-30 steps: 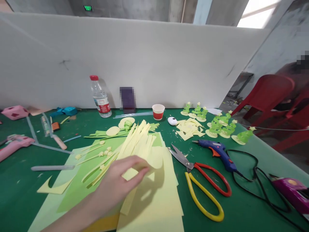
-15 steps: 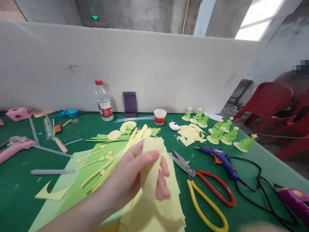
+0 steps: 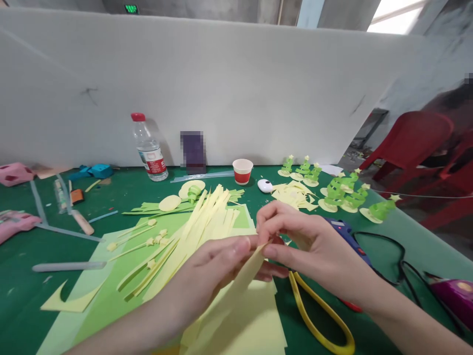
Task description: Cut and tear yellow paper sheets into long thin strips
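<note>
My left hand [image 3: 225,261] holds a pale yellow paper piece [image 3: 248,268] between its thumb and fingers. At the paper's upper edge, my right hand [image 3: 295,234] pinches it with thumb and fingertips. Beneath both hands lie pale yellow sheets [image 3: 258,315] and a green sheet [image 3: 99,305]. Yellow paper strips [image 3: 199,227] fan out beyond my left hand, with thin strips ending in small stars [image 3: 150,241] beside them. Scissors with a yellow handle [image 3: 321,315] lie under my right arm, their blades hidden.
A water bottle [image 3: 150,153], a paper cup [image 3: 243,171] and a white oval object [image 3: 265,186] stand or lie toward the back. Green spiral trees [image 3: 334,192] and yellow scraps [image 3: 293,195] are at the right, near a blue glue gun [image 3: 349,239]. A pink glue gun [image 3: 16,224] is left.
My right hand has come in from the lower right edge and taken hold of the paper's edge. The paper in my left hand has tilted. The view has shifted slightly.
</note>
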The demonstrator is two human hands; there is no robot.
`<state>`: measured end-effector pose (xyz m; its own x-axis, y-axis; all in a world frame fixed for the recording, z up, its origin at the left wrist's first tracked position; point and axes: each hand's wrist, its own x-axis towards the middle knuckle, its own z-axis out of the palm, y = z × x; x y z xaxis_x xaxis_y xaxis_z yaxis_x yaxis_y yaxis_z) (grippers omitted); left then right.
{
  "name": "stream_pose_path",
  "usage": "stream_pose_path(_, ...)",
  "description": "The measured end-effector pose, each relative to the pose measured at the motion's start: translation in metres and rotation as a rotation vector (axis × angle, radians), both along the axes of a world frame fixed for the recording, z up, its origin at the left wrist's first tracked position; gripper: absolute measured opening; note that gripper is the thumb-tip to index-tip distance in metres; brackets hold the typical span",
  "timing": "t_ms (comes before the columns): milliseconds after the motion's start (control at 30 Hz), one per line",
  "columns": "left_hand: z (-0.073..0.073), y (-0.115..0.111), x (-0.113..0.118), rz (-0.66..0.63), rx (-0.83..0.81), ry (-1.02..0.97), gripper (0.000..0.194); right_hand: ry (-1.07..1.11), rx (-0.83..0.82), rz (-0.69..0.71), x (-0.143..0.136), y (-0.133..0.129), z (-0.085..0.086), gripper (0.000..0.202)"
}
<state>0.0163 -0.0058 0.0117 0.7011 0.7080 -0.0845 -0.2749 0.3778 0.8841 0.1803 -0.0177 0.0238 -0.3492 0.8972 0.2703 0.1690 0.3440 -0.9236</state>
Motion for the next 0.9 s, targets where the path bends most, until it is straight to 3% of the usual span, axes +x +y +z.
stream_pose_path(133, -0.001, 0.002, 0.000, -0.030, 0.048, 0.028, 0.020, 0.025, 0.083, 0.015, -0.001, 0.000, -0.001, 0.014)
stream_pose_path(233, -0.001, 0.001, 0.001, -0.026, 0.065, 0.081, 0.022, 0.021, 0.110, -0.051, -0.004, -0.001, -0.002, 0.014)
stream_pose_path(367, 0.001, -0.001, 0.002, 0.081, 0.087, 0.163, 0.008, 0.011, 0.113, -0.149, -0.007, -0.005, -0.003, 0.011)
stream_pose_path(467, 0.004, -0.004, 0.002, 0.184, 0.151, 0.211, 0.012, 0.018, 0.119, -0.175, -0.008, -0.009, -0.002, 0.008)
stream_pose_path(633, 0.009, -0.012, 0.002, 0.243, 0.348, 0.315, 0.023, -0.004, 0.139, -0.239, -0.012, -0.016, 0.001, 0.009)
stream_pose_path(767, 0.009, -0.014, -0.003, 0.304, 0.598, 0.463, 0.016, -0.041, 0.130, -0.260, -0.013, -0.014, 0.003, 0.013)
stream_pose_path(900, 0.013, -0.009, -0.007, 0.358, 0.612, 0.607, 0.017, -0.083, 0.081, -0.235, -0.012, -0.012, 0.005, 0.014)
